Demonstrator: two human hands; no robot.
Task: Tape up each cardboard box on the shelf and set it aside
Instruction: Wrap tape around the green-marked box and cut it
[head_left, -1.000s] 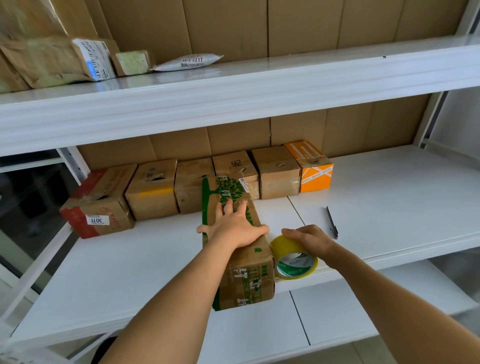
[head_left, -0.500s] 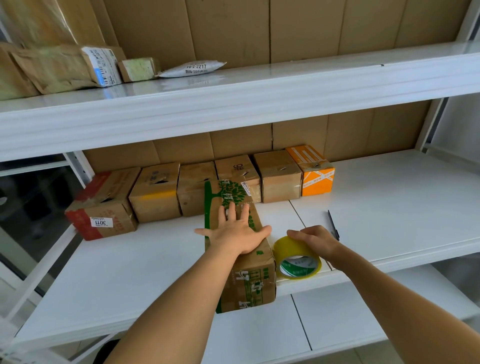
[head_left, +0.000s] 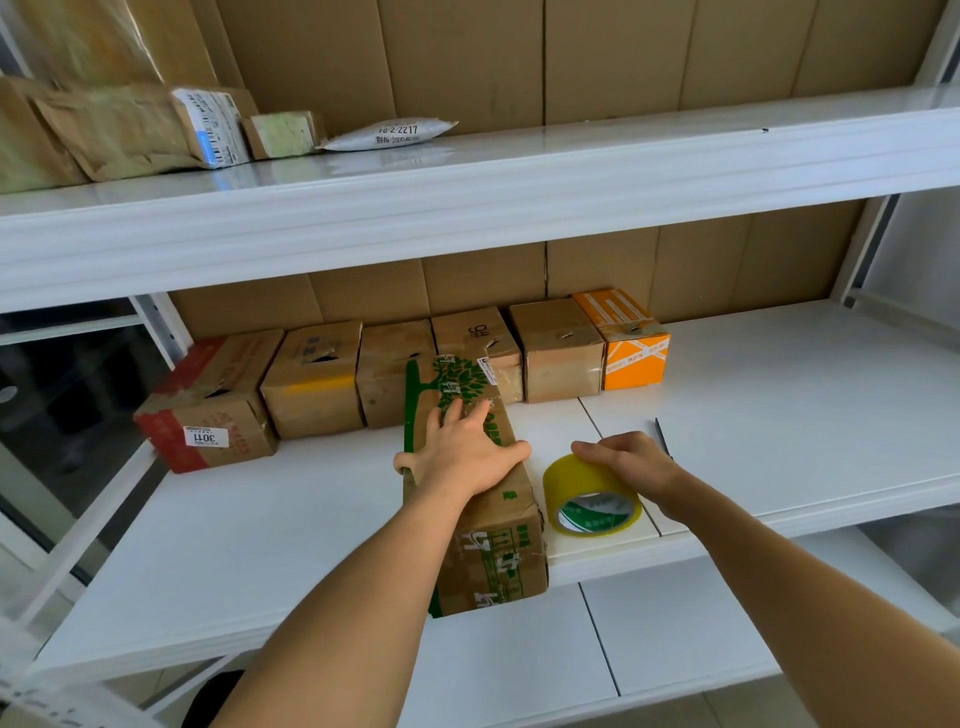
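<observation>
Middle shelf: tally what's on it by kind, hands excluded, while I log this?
Plain brown boxes: 4
Green-printed box, under the left hand: 1
Red-edged box: 1
Orange box: 1
Tape roll, in the right hand: 1
Pen: 1
Total: 9

Tape roll (head_left: 592, 493) lies right of the front box (head_left: 483, 519).

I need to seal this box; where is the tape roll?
The tape roll stands on the middle shelf near its front edge, under the right hand, just right of the green-printed box.
</observation>
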